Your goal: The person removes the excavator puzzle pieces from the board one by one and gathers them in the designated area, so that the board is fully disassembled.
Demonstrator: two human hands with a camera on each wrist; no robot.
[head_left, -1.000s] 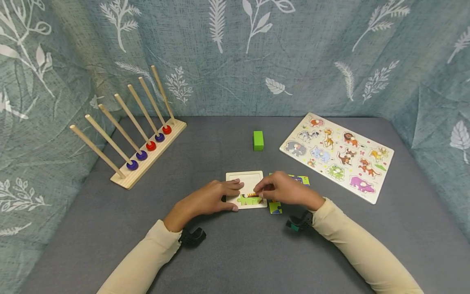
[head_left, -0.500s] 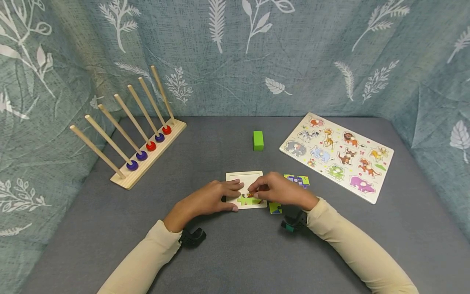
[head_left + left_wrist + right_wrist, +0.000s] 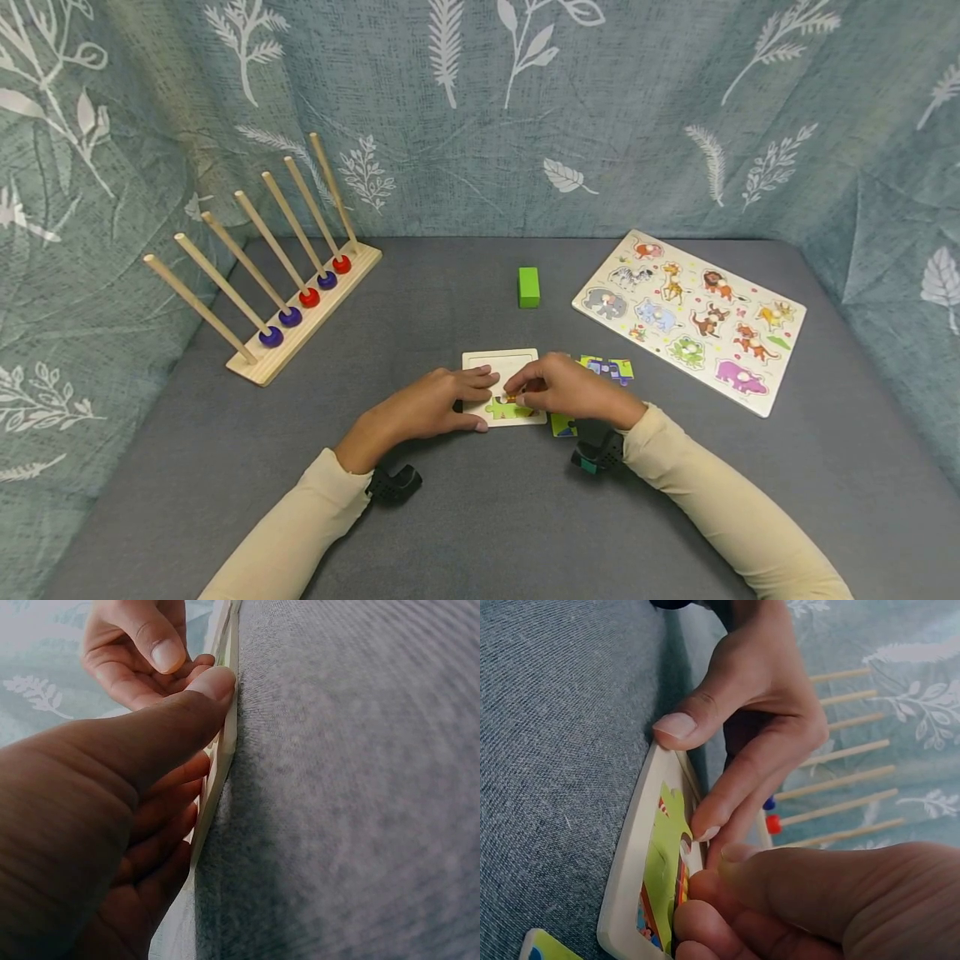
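A small wooden puzzle tray lies flat at the table's middle, its near part filled with green puzzle pieces. On the tray's left side rests my left hand, fingers stretched over the frame and thumb at the near edge. My right hand is over the tray's right side, thumb and index together. It pinches a puzzle piece with a red and yellow stripe, against the green ones in the right wrist view; its fingers hide most of that piece.
Loose puzzle pieces lie right of the tray, with another piece partly under the right hand. Behind stands a green block. An animal puzzle board lies back right, and a wooden peg stand with rings back left.
My right hand has moved left over the tray with the puzzle piece, uncovering loose pieces behind it. In the last half second it barely shifts. My left hand stays in place.
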